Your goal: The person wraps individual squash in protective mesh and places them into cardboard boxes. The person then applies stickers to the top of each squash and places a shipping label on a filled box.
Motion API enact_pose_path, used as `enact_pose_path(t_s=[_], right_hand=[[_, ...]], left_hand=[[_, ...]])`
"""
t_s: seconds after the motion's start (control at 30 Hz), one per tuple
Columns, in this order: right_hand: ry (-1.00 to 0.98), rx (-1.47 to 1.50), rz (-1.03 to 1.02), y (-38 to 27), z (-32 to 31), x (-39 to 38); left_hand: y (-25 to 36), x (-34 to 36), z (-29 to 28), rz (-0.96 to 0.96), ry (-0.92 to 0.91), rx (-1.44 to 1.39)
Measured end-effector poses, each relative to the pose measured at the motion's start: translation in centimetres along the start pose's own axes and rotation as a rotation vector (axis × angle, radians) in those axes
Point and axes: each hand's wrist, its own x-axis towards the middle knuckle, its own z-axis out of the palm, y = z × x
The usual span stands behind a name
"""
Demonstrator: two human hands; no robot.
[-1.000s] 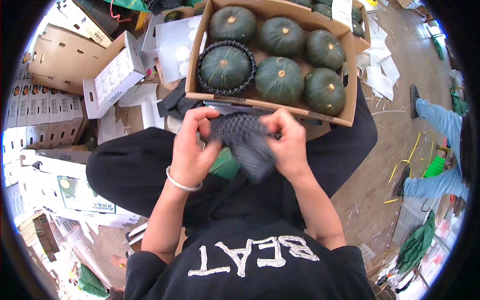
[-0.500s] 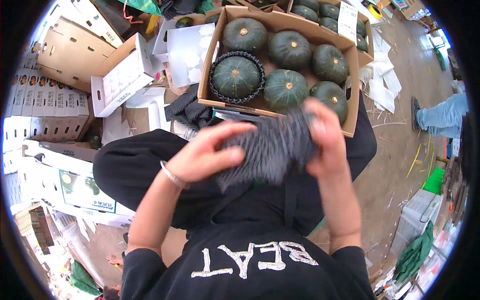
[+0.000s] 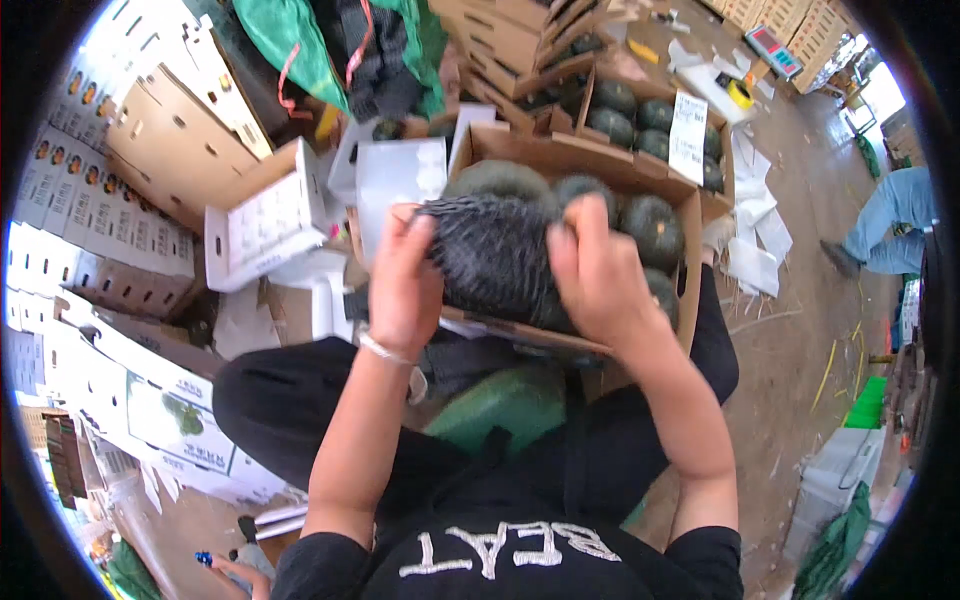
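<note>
A black mesh foam sleeve (image 3: 490, 255) is stretched wide between my two hands, over the near left part of an open cardboard box (image 3: 690, 290). My left hand (image 3: 405, 285) is closed on its left edge. Opposite it, my right hand (image 3: 598, 270) grips the right edge. Dark green pumpkins sit in the box; one pumpkin (image 3: 500, 180) shows just beyond the sleeve, and another pumpkin (image 3: 652, 230) lies to the right of my right hand. What is under the sleeve is hidden.
Behind stands a second box holding several pumpkins (image 3: 612, 125), with a white label (image 3: 688, 138) on it. An open white carton (image 3: 265, 225) lies to the left, near stacked cartons (image 3: 110, 225). Paper scraps (image 3: 755, 250) litter the floor at right, where another person's leg (image 3: 890, 225) shows.
Both hands have moved forward from above my lap to over the box, carrying the mesh sleeve. It is now spread over the near left pumpkins. The view has tilted forward.
</note>
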Motion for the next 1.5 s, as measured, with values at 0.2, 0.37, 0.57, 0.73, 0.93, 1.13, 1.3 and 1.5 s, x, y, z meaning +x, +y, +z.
enact_pose_path(t_s=[0.2, 0.37, 0.57, 0.73, 0.93, 1.13, 1.3, 1.5], right_hand=[[-0.162, 0.223, 0.299, -4.0, -2.4, -1.8], [-0.212, 0.701, 0.571, -2.2, -0.3, -4.6], [-0.29, 0.855, 0.659, -3.8, -0.3, -10.5], [-0.328, 0.985, 0.719, -4.9, 1.0, -12.0], [-0.334, 1.243, 0.722, -4.6, 0.2, -11.8], [-0.487, 0.092, 0.121, -7.8, -0.3, -9.4], [-0.507, 0.056, 0.19, -8.5, 0.4, -8.0], [-0.567, -0.045, 0.026, -7.4, -0.8, -4.9]], left_hand=[[1.3, -3.5, 0.2, -0.341, -0.083, -0.277], [0.9, -7.0, -0.5, -0.641, 0.077, -0.432], [-0.2, -14.8, -4.5, -0.982, 0.096, -0.484], [0.7, -13.9, -2.8, -0.479, 0.021, 0.044], [1.1, -13.2, -2.5, -0.472, 0.001, -0.08], [2.0, -13.9, -0.6, -0.338, -0.031, 0.304], [1.9, -13.2, -0.5, -0.328, -0.067, 0.492], [2.4, -11.6, -0.4, -0.342, -0.1, 0.331]])
